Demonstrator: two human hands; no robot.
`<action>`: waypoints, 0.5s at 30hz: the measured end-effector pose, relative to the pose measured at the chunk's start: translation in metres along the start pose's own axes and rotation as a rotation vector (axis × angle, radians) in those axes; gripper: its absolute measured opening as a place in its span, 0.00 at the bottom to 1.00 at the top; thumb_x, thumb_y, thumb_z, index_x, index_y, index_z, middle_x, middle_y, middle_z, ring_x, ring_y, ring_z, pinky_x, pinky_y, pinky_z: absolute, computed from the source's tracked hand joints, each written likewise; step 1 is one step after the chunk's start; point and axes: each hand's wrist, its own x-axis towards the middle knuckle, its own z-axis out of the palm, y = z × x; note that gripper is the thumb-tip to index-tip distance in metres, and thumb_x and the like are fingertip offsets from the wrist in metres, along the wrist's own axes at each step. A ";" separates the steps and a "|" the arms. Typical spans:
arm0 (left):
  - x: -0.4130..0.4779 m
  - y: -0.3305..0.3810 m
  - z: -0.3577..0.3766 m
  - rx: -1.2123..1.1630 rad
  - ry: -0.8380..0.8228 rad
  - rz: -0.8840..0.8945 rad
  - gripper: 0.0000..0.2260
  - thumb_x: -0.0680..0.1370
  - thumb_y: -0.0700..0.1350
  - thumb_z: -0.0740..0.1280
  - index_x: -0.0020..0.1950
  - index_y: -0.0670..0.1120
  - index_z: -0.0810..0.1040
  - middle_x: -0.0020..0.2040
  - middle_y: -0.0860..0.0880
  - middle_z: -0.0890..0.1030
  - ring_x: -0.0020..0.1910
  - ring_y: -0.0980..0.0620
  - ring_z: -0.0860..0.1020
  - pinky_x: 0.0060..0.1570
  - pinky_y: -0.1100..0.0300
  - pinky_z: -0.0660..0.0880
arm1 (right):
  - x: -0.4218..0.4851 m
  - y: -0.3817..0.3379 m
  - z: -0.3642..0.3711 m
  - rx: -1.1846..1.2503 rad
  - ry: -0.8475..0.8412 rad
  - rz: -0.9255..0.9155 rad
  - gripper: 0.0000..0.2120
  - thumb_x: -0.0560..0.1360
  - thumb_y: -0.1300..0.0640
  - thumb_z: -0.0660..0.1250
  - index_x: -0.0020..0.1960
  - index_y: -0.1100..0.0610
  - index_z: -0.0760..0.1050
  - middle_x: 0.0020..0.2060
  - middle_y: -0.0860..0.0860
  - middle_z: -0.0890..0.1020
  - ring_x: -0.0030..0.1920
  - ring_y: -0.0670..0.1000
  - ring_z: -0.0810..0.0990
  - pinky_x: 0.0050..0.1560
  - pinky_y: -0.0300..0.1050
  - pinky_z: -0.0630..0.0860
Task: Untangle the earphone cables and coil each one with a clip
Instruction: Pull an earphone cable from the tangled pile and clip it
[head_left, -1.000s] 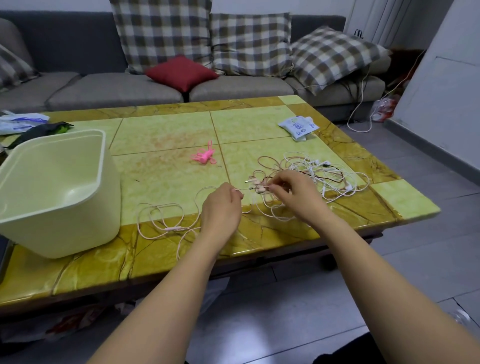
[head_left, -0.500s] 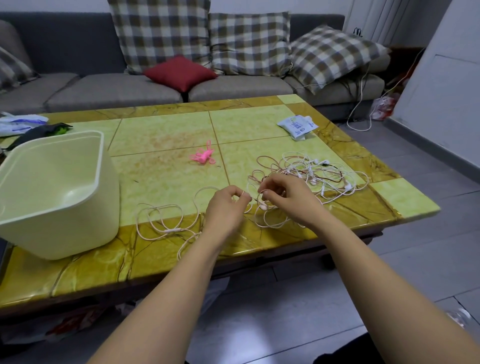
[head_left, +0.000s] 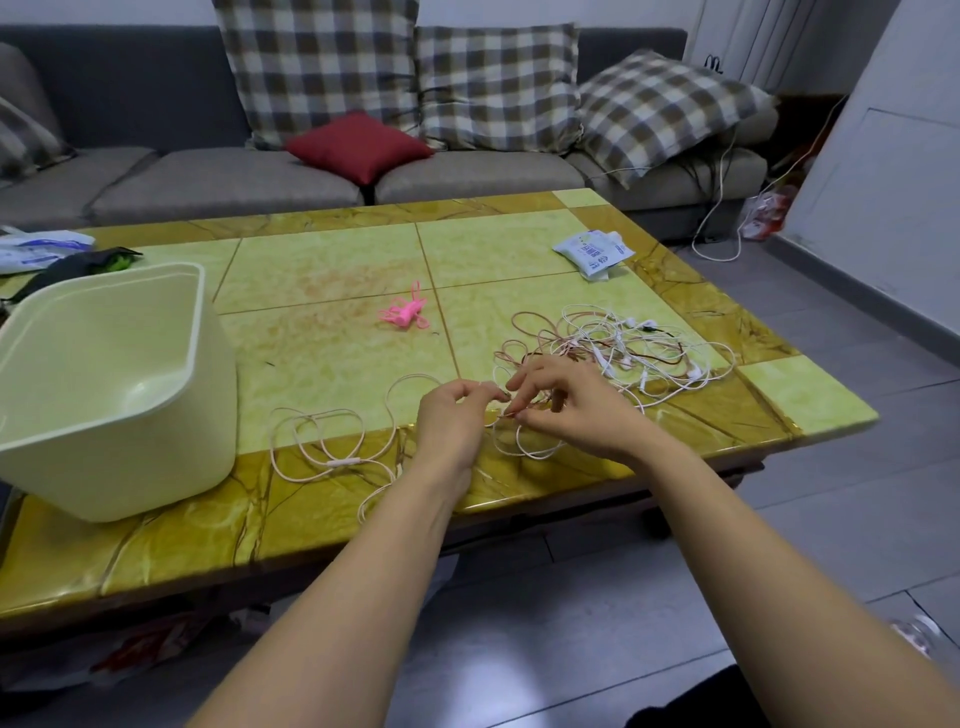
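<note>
Near the table's (head_left: 337, 364) front edge, our left hand (head_left: 451, 422) and right hand (head_left: 577, 411) both pinch the pink cable (head_left: 332, 459). We should ease it gently from the tangle (head_left: 626, 347) towards the right edge.

My left hand (head_left: 449, 422) and right hand (head_left: 579, 413) pinch a pale pink earphone cable (head_left: 340, 462), fingers (head_left: 532, 370) almost meeting; the tangled cables (head_left: 618, 345) lie just beyond them on the worktop (head_left: 332, 358).

light: soft, even indoor | glare: on glossy table (head_left: 675, 441) | edges: wide-angle bowing | focus: slightly soft
</note>
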 end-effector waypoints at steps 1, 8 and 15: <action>0.002 0.000 0.000 -0.046 0.020 -0.023 0.06 0.77 0.40 0.66 0.40 0.43 0.80 0.23 0.56 0.68 0.26 0.55 0.63 0.26 0.61 0.60 | -0.002 0.000 0.000 -0.012 -0.045 0.014 0.08 0.70 0.63 0.75 0.39 0.50 0.83 0.52 0.49 0.79 0.47 0.35 0.75 0.45 0.26 0.67; 0.009 0.001 -0.013 -0.256 0.138 -0.121 0.08 0.78 0.41 0.65 0.40 0.46 0.79 0.29 0.52 0.67 0.22 0.55 0.58 0.19 0.66 0.56 | 0.004 0.010 -0.011 -0.258 0.170 0.227 0.06 0.71 0.62 0.70 0.43 0.53 0.84 0.40 0.46 0.82 0.37 0.39 0.75 0.42 0.37 0.69; 0.025 -0.009 -0.029 -0.138 0.313 0.014 0.09 0.78 0.43 0.65 0.38 0.47 0.78 0.34 0.51 0.71 0.31 0.52 0.65 0.30 0.57 0.61 | 0.005 0.014 -0.027 -0.476 0.299 0.288 0.25 0.76 0.56 0.65 0.73 0.50 0.69 0.74 0.55 0.66 0.72 0.57 0.61 0.69 0.48 0.59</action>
